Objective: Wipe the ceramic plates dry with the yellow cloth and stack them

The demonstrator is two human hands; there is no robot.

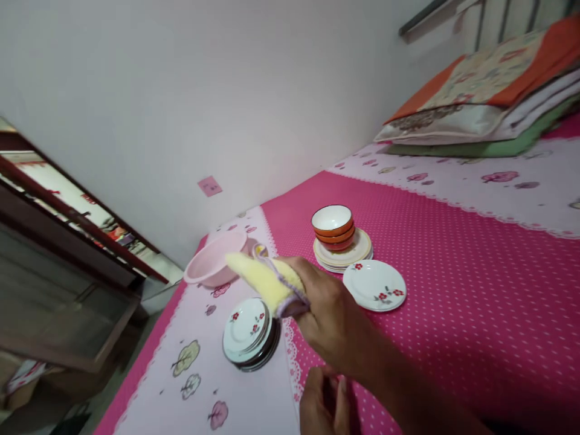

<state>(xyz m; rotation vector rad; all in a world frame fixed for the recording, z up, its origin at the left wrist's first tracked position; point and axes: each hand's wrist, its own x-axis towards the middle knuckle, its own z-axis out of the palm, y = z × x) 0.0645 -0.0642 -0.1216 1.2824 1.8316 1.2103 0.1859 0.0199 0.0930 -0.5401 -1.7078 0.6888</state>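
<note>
At centre, the right hand (333, 308) grips a yellow cloth (267, 281); at bottom centre, the left hand (321, 405) curls, its hold unclear. Pink basin (211, 267), centre left; nested orange bowls (334, 231) top plates (362, 246), right of centre.

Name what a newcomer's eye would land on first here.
Most likely the yellow cloth with purple edging, held in the right hand near the middle of the view. Next, probably the vivid pink dotted bedspread spreading across the right side. The stacked orange bowls, standing on pale plates just beyond that hand, also stand out.
</note>
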